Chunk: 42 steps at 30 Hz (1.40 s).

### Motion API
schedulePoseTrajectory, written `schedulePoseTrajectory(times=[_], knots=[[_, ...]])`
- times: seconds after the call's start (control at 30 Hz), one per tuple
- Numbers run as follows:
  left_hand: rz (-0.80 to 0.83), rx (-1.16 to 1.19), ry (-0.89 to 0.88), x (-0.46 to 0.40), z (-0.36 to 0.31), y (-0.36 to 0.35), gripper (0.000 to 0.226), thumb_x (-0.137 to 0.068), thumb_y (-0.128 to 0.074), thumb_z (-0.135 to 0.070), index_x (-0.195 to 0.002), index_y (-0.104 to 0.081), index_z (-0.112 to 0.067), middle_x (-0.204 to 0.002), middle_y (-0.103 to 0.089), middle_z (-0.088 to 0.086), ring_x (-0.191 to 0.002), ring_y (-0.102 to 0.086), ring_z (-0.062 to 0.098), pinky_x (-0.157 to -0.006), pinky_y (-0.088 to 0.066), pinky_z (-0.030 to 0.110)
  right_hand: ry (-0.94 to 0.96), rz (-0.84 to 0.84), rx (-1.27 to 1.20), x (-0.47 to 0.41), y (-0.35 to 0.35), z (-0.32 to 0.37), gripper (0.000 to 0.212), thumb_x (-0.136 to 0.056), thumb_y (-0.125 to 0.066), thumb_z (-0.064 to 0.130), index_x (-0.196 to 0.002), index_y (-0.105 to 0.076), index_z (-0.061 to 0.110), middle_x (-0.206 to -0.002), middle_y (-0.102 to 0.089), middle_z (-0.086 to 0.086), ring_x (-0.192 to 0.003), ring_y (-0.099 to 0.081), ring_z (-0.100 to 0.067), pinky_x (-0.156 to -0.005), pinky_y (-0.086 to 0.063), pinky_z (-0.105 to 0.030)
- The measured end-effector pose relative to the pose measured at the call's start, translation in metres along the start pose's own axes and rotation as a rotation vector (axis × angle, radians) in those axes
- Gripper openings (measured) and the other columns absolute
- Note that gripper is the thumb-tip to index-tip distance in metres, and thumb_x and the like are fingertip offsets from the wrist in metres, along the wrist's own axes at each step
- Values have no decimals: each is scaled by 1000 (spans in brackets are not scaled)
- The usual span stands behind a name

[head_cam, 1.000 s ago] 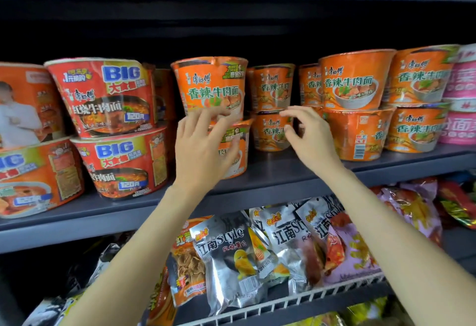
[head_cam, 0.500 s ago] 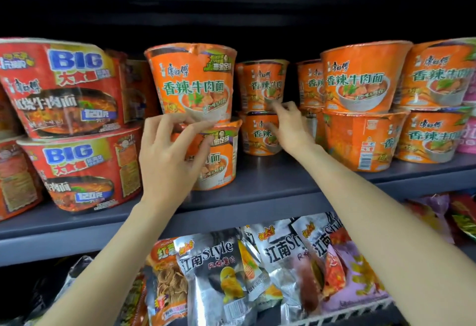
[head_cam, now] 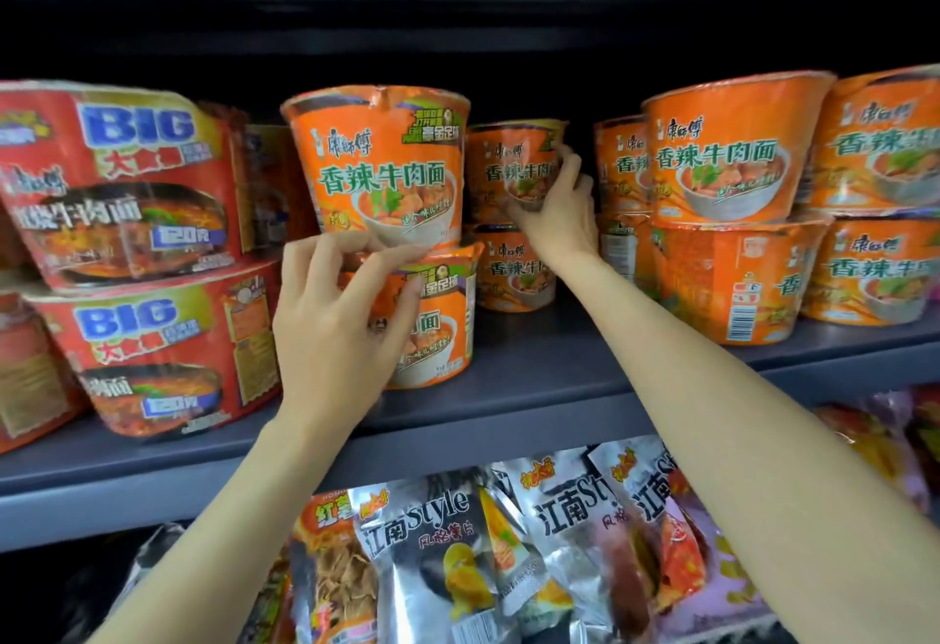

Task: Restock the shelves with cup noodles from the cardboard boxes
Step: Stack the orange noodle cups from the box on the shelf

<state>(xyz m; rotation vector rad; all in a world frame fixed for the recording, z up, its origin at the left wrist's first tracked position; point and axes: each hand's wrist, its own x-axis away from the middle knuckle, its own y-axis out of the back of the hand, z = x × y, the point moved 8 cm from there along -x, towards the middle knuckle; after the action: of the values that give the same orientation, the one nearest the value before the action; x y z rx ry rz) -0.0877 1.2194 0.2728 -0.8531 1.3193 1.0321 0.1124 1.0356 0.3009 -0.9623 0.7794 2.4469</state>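
Two orange cup-noodle bowls were stacked at the front of the grey metal shelf (head_cam: 534,379). The left hand (head_cam: 330,333) was curled at the seam between the upper front orange bowl (head_cam: 379,165) and the lower front orange bowl (head_cam: 437,318), fingertips pinched at the lower rim. The right hand (head_cam: 557,216) was wrapped round the rear upper orange bowl (head_cam: 508,160), set on another bowl deeper back. A dark gap was left between this stack and the right-hand orange bowls (head_cam: 722,155). Red BIG noodle bowls (head_cam: 117,185) were crowded against the left side.
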Motion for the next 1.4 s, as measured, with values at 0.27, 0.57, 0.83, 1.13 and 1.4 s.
schedulePoseTrajectory(times=[0.27, 0.57, 0.83, 1.13, 1.4], knots=[[-15, 8, -10, 0, 2, 0, 18, -90, -63, -23, -102, -72, -13, -96, -61, 11, -95, -45, 25, -82, -34, 21, -98, -22, 1, -16, -22, -1, 122, -70, -73, 56, -149, 16, 31, -131, -49, -22, -117, -53, -38, -99, -40, -56], [-1, 13, -5, 1, 2, -1, 17, -91, -64, -23, -103, -72, -13, -97, -61, 11, -95, -45, 25, -81, -35, 21, -86, 122, -21, -14, -28, -1, 124, -69, -72, 62, -148, 18, 30, -140, -42, -20, -125, -47, -39, -103, -36, -58], [-9, 14, -1, 1, 1, 1, 16, -90, -63, -20, -103, -71, -14, -97, -62, 10, -95, -44, 24, -77, -35, 21, 52, 125, 249, 16, -10, -8, 102, -75, -78, 36, -148, -8, 20, -132, -49, -17, -117, -53, -35, -89, -48, -44], [-8, -6, -37, 2, -1, 0, 18, -90, -62, -20, -105, -70, -14, -98, -62, 11, -96, -44, 25, -75, -40, 27, 109, 126, 282, 37, -4, 10, 79, -86, -66, 37, -147, -21, 14, -150, -31, -16, -142, -22, -37, -112, -28, -50], [-58, -44, -208, 6, -21, 14, 15, -89, -61, -14, -100, -71, -12, -97, -65, 14, -87, -48, 30, -71, -40, 41, 399, -428, 203, 136, 154, 8, 31, -87, -55, 15, -117, -60, 9, -118, -59, -8, -113, -51, -25, -99, -34, -26]])
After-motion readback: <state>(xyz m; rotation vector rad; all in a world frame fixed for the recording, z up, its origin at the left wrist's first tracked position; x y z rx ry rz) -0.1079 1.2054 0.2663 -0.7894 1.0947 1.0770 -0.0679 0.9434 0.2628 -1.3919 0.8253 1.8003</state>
